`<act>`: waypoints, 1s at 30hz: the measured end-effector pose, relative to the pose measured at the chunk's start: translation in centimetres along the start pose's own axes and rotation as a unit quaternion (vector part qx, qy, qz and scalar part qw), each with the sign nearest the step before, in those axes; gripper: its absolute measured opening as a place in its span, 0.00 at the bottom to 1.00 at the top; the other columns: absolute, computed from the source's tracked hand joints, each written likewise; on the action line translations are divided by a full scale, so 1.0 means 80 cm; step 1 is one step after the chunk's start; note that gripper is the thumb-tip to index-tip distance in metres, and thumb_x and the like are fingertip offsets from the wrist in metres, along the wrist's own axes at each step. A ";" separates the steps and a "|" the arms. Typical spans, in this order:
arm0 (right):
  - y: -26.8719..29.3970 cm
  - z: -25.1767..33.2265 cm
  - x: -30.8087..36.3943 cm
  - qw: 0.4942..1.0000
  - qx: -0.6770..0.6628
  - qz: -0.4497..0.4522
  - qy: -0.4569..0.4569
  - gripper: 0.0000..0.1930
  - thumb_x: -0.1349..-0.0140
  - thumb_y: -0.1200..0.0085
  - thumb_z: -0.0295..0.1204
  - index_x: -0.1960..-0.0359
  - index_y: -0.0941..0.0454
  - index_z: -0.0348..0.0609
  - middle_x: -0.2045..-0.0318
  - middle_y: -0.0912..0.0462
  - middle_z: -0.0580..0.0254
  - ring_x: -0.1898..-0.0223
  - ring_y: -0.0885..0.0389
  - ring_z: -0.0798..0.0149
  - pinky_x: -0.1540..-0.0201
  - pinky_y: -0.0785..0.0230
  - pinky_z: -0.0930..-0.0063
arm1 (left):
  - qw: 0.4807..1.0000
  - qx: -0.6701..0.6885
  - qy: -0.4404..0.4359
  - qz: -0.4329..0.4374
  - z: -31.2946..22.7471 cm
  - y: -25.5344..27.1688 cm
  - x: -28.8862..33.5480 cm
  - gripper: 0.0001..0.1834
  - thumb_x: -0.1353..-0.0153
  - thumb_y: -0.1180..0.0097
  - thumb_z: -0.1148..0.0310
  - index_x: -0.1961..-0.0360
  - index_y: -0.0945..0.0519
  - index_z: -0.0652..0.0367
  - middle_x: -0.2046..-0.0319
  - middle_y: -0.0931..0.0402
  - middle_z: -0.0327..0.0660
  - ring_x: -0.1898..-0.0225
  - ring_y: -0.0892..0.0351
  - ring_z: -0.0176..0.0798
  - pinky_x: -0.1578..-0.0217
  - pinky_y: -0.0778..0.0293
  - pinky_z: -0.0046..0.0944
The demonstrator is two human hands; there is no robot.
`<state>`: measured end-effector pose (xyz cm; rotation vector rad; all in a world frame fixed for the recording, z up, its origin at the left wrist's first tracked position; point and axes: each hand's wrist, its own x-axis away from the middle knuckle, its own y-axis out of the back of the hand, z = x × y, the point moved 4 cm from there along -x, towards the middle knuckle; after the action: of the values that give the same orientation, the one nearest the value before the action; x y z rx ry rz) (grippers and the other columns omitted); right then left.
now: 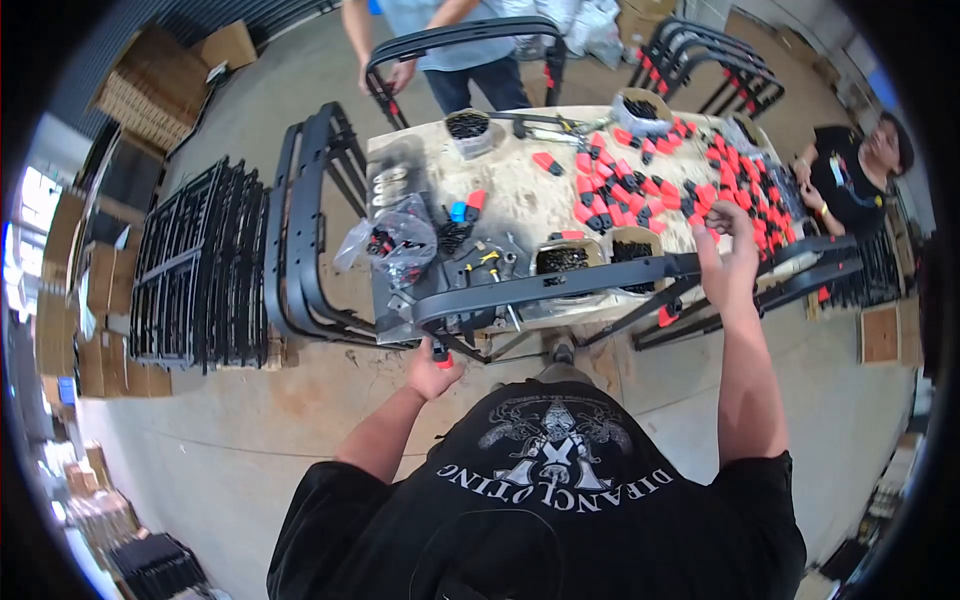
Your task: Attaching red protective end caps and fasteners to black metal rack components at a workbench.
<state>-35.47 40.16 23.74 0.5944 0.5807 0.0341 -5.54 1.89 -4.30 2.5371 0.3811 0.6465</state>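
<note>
A black bent-tube frame (555, 283) lies across the near edge of the worktable, in front of me. My left hand (434, 373) is closed around the lower end of its left leg, where a red-and-black plastic end piece (442, 355) shows at the fingers. Above the right part of the frame, my right hand (730, 252) has its fingers curled beside a pile of red-and-black plastic pieces (622, 190). Whatever those fingers may hold is hidden. Two open containers of small black parts (563, 259) stand just behind the frame.
Across the wooden worktable (420, 160), a person (440, 50) holds another black frame (470, 35). A second person (850, 180) is at the right end. More frames (300, 230) lean at the left, near stacked black racks (195, 270). Hand tools (485, 262) lie near a plastic bag (400, 240).
</note>
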 end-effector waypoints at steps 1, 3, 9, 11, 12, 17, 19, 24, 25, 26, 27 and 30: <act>-0.024 -0.016 -0.007 0.999 -0.022 0.032 -0.008 0.18 0.39 0.38 0.30 0.50 0.24 0.35 0.62 0.19 0.56 0.60 0.21 0.62 0.53 0.29 0.71 | 0.997 -0.035 -0.047 -0.050 0.006 -0.006 -0.008 0.39 0.52 0.28 0.58 0.42 0.33 0.62 0.63 0.20 0.51 0.60 0.19 0.55 0.54 0.23 0.49; -0.071 -0.009 0.003 0.978 0.159 0.120 -0.062 0.19 0.37 0.40 0.40 0.54 0.21 0.35 0.65 0.15 0.52 0.63 0.16 0.56 0.57 0.26 0.67 | 0.987 -0.056 -0.096 -0.118 0.018 -0.003 -0.025 0.35 0.51 0.31 0.59 0.44 0.30 0.60 0.64 0.19 0.53 0.59 0.19 0.59 0.54 0.23 0.52; -0.085 0.003 -0.002 0.967 0.174 0.172 -0.073 0.17 0.37 0.41 0.42 0.63 0.17 0.38 0.74 0.16 0.52 0.70 0.15 0.53 0.63 0.25 0.63 | 0.977 -0.034 -0.141 -0.158 0.020 0.001 -0.026 0.29 0.51 0.33 0.61 0.50 0.29 0.61 0.60 0.21 0.58 0.55 0.21 0.64 0.53 0.25 0.56; -0.089 0.000 -0.005 0.962 0.190 0.183 -0.076 0.17 0.38 0.41 0.42 0.63 0.17 0.37 0.74 0.16 0.52 0.70 0.15 0.53 0.63 0.25 0.63 | 0.979 -0.027 -0.134 -0.153 0.021 0.002 -0.024 0.32 0.52 0.32 0.60 0.47 0.29 0.61 0.58 0.21 0.58 0.52 0.22 0.63 0.51 0.25 0.55; -0.091 0.003 -0.005 0.958 0.202 0.189 -0.078 0.18 0.38 0.41 0.42 0.64 0.17 0.36 0.74 0.16 0.51 0.70 0.15 0.53 0.63 0.25 0.63 | 0.982 -0.026 -0.132 -0.136 0.021 0.004 -0.025 0.34 0.52 0.31 0.60 0.45 0.29 0.61 0.55 0.21 0.58 0.50 0.22 0.63 0.48 0.25 0.54; -0.089 0.001 -0.004 0.960 0.201 0.177 -0.079 0.17 0.39 0.41 0.42 0.64 0.16 0.37 0.75 0.16 0.52 0.70 0.15 0.52 0.63 0.26 0.62 | 0.975 -0.183 -0.126 -0.006 -0.010 0.079 -0.036 0.32 0.54 0.35 0.68 0.43 0.25 0.58 0.46 0.24 0.55 0.42 0.26 0.59 0.40 0.29 0.50; -0.086 0.006 -0.002 0.960 0.203 0.174 -0.080 0.17 0.39 0.41 0.42 0.64 0.16 0.38 0.75 0.16 0.52 0.70 0.15 0.52 0.63 0.26 0.62 | 0.967 -0.164 -0.148 -0.129 -0.041 0.119 -0.059 0.26 0.50 0.43 0.75 0.46 0.24 0.59 0.47 0.23 0.55 0.43 0.25 0.59 0.40 0.29 0.52; -0.095 0.018 -0.006 0.959 0.201 0.184 -0.083 0.16 0.38 0.42 0.40 0.63 0.16 0.38 0.74 0.15 0.51 0.70 0.14 0.52 0.62 0.25 0.62 | 0.953 -0.086 -0.028 -0.289 -0.084 0.171 -0.175 0.15 0.43 0.43 0.74 0.54 0.18 0.62 0.51 0.20 0.56 0.46 0.22 0.61 0.43 0.26 0.52; -0.092 0.014 -0.006 0.958 0.205 0.178 -0.091 0.16 0.38 0.42 0.40 0.63 0.16 0.38 0.74 0.15 0.51 0.70 0.14 0.52 0.62 0.25 0.62 | 0.960 -0.095 0.079 -0.252 -0.085 0.167 -0.196 0.13 0.41 0.43 0.74 0.54 0.17 0.62 0.51 0.19 0.55 0.46 0.21 0.60 0.44 0.25 0.52; -0.090 0.011 -0.006 0.958 0.203 0.178 -0.093 0.15 0.38 0.42 0.40 0.63 0.16 0.39 0.74 0.15 0.51 0.69 0.14 0.52 0.62 0.25 0.61 | 0.956 -0.120 0.128 -0.236 -0.083 0.164 -0.207 0.13 0.39 0.45 0.72 0.54 0.17 0.63 0.50 0.19 0.55 0.45 0.20 0.59 0.45 0.24 0.52; -0.088 0.009 -0.005 0.959 0.201 0.178 -0.096 0.15 0.38 0.42 0.40 0.63 0.16 0.39 0.73 0.15 0.50 0.69 0.14 0.51 0.62 0.25 0.61 | 0.948 -0.145 0.177 -0.220 -0.077 0.164 -0.218 0.13 0.37 0.46 0.71 0.54 0.17 0.63 0.49 0.19 0.55 0.45 0.20 0.58 0.46 0.23 0.52; -0.090 0.012 -0.008 0.958 0.208 0.176 -0.085 0.14 0.39 0.43 0.39 0.64 0.17 0.39 0.74 0.16 0.49 0.69 0.15 0.48 0.62 0.25 0.59 | 0.905 -0.147 0.212 -0.339 -0.037 0.172 -0.245 0.16 0.35 0.48 0.69 0.52 0.17 0.65 0.48 0.18 0.55 0.45 0.17 0.52 0.46 0.21 0.52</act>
<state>-36.49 33.52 20.84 1.0961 0.3075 0.1993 -21.68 -15.89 -2.17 1.7823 1.1544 0.8792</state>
